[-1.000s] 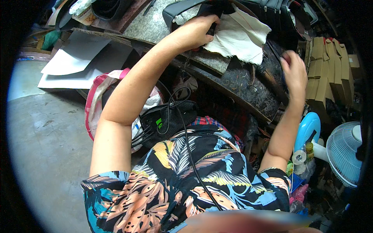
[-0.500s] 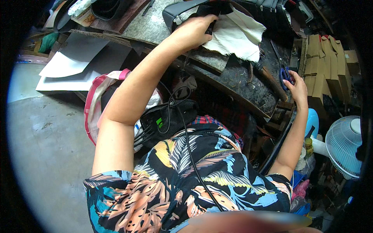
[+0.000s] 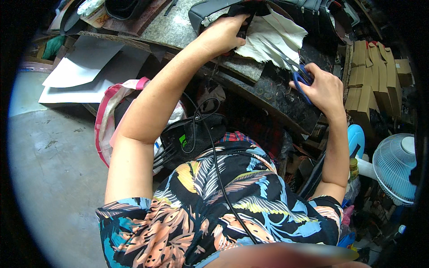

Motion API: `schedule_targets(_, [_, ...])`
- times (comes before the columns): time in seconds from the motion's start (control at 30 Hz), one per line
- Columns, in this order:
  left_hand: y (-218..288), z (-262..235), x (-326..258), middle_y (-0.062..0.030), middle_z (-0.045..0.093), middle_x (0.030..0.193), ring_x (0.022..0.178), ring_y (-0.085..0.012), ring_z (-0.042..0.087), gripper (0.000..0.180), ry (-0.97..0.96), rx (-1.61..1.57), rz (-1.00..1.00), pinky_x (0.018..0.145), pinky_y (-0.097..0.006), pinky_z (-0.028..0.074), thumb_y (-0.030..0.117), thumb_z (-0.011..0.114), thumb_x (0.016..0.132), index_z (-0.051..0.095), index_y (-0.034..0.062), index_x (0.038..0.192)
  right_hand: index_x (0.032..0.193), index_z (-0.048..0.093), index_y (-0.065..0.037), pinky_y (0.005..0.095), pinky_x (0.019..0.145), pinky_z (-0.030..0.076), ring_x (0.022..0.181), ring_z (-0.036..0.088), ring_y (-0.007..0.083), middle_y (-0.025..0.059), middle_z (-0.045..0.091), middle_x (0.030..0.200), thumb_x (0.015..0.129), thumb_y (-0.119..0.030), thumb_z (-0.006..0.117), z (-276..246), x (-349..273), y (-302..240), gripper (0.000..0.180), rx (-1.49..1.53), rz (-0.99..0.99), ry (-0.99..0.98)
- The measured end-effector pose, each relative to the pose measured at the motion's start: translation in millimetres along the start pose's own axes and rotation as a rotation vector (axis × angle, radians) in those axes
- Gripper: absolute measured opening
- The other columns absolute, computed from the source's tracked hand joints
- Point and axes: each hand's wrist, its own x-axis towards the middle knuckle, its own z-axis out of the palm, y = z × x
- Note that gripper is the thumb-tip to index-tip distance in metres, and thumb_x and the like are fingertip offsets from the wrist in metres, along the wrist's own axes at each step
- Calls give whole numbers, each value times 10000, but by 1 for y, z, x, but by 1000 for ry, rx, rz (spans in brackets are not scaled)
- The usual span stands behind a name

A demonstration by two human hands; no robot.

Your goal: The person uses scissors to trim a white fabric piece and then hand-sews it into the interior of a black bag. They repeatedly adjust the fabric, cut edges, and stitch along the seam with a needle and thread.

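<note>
Clearly, I have the right hand (image 3: 324,87) closed on the handles of the blue scissors (image 3: 298,78), blades pointing up and left over the white cloth's (image 3: 268,38) frayed edge. Held by the loops, I judge, to leave the blades free to steer.

Left hand (image 3: 225,35): reaching into the black piece (image 3: 212,10) at the bench's (image 3: 277,96) far side, thumb apart from the fingers. The fingertips are lost in dark material, so I cannot tell whether they grip; I take the hand to be there as a steadying weight.

Cloth: right of the left hand, partly over the grey slab (image 3: 170,33), its loose edge toward the right hand, which puts it within easy reach.

Count: hands, two; scissors, one pair; cloth, one; black piece, one; white sheets (image 3: 78,67), two, left of the bench; fan (image 3: 395,163), one, right; cartons (image 3: 373,85), several, overlapping.
</note>
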Motion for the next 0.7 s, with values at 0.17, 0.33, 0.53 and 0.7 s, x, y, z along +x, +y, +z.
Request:
schedule_targets(0.17, [4,-3,0,-209,630,1257,1137,-353,619,698,-96,-35,-133,971,-376,488,149,780,742,496,-5,1361,984,694,-128,356,648,562,711,723,239,76,726,782,712,-569,779,9,13,-14,525,-82,-105,105])
schedule_targets(0.33, [2,-2,0,-213,631,1251,1119,-348,628,692,-14,-13,-30,949,-373,501,147,779,739,503,-10,1354,936,671,-129,348,614,551,686,713,238,69,717,760,737,-453,798,19,11,-11,401,-146,-197,211])
schedule_targets(0.53, [-1,0,-1,-218,628,1251,1135,-354,618,691,-11,-44,-15,963,-376,493,147,772,739,501,-14,1354,982,672,-172,382,615,535,710,707,281,74,711,769,747,-416,793,27,-3,26,360,94,-133,280])
schedule_targets(0.7, [2,-2,0,-209,639,1232,1036,-347,655,684,-32,23,-43,907,-381,520,152,764,747,497,7,1360,1028,688,-176,394,655,522,764,706,279,69,715,813,823,-401,735,33,-20,101,307,157,357,243])
